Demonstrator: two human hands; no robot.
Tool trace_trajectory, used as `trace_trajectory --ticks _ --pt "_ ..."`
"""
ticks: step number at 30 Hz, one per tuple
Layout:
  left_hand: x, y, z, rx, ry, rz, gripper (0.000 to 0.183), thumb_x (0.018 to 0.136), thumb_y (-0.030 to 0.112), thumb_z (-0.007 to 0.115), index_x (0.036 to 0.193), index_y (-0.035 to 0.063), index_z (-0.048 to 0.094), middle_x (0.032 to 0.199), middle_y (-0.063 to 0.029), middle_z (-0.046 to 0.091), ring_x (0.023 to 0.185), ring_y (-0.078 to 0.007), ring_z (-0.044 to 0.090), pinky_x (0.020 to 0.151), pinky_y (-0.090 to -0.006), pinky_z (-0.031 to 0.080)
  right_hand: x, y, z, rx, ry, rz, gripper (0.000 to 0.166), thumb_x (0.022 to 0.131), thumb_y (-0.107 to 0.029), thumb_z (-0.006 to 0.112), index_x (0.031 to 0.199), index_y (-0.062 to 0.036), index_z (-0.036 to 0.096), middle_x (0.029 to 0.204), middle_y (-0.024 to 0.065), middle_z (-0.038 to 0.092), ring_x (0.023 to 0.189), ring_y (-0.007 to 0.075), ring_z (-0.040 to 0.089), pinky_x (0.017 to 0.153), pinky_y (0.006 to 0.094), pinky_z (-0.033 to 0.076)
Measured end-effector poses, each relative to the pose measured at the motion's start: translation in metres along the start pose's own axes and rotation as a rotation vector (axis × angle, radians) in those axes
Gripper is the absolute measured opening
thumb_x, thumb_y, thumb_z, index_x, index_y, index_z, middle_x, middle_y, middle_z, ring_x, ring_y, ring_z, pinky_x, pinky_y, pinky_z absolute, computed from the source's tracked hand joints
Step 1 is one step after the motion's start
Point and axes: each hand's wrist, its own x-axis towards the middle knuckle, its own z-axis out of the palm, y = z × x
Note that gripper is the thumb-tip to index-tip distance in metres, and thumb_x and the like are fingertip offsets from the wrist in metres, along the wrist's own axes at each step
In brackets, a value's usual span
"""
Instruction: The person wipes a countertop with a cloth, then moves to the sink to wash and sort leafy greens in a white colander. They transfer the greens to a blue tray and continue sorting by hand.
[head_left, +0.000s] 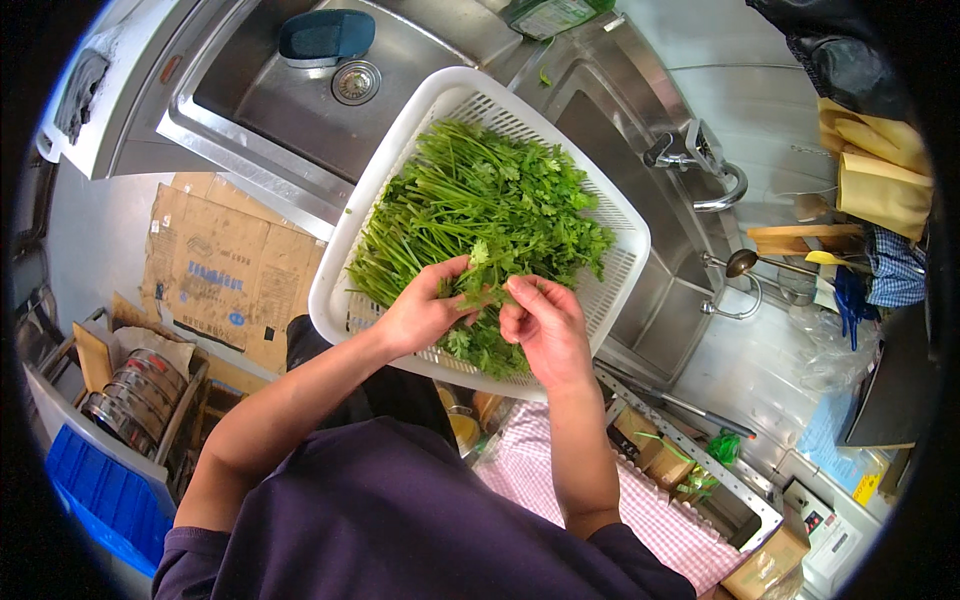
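Note:
A white perforated plastic basket (634, 232) stands before me at the edge of the steel sinks. Fresh cilantro, or a similar leafy herb (480, 202), fills much of it, its stems towards the left and its leaves towards the right. Over the basket's near side, my left hand (431, 304) holds a few leafy sprigs (480, 281) between thumb and fingers. Close beside it, my right hand (547, 322) pinches the same sprigs with thumb and forefinger. More leaves lie below both hands, against the basket's near wall.
A blue-grey scoop-like container (326, 36) rests in the left sink (277, 112) near the drain. Taps (724, 187) project over the right sink (660, 300). A green bottle (551, 15) is at the back. Flattened cardboard (225, 270) lies on the floor at left; utensils hang at right.

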Motion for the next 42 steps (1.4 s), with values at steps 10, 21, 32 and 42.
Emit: trace_trajectory --ticks 10,21,32,42 --pt "0.0 0.007 -0.02 0.198 0.296 0.157 0.024 0.095 0.012 0.064 0.115 0.0 0.058 0.087 -0.0025 0.062 0.072 -0.0088 0.054 0.065 -0.025 0.047 -0.009 -0.003 -0.006 0.112 -0.012 -0.029 0.014 0.094 -0.014 0.064 0.092 -0.0009 0.064 0.071 0.0046 0.062 0.058 0.0125 0.055 0.053 0.026 0.041" --pt "0.001 0.013 0.007 -0.44 0.051 -0.157 0.02 0.095 0.022 0.065 0.102 0.0046 0.069 0.067 0.0022 0.053 0.06 -0.0067 0.046 0.051 -0.0239 0.034 0.0 -0.006 0.003 -0.132 0.154 -0.269 0.023 0.096 -0.021 0.063 0.104 0.0005 0.067 0.083 0.0069 0.069 0.062 0.0104 0.059 0.053 0.0229 0.044" --pt "-0.006 0.026 0.013 -0.433 0.12 -0.133 0.021 0.09 0.016 0.071 0.103 0.0029 0.062 0.074 -0.0004 0.059 0.065 -0.0086 0.052 0.053 -0.0239 0.036 -0.01 0.01 0.002 -0.581 -0.008 -0.164 0.02 0.09 -0.014 0.071 0.099 0.0029 0.067 0.08 0.0021 0.067 0.071 0.0069 0.059 0.064 0.0221 0.047" --pt "-0.005 0.028 0.012 -0.242 0.113 -0.048 0.025 0.086 0.015 0.076 0.102 0.0007 0.062 0.09 -0.0033 0.066 0.07 -0.0088 0.057 0.062 -0.0219 0.043 -0.006 0.008 -0.003 -0.629 0.013 -0.172 0.015 0.092 -0.015 0.069 0.092 0.0004 0.067 0.073 -0.0016 0.062 0.063 0.0046 0.051 0.056 0.0212 0.04"
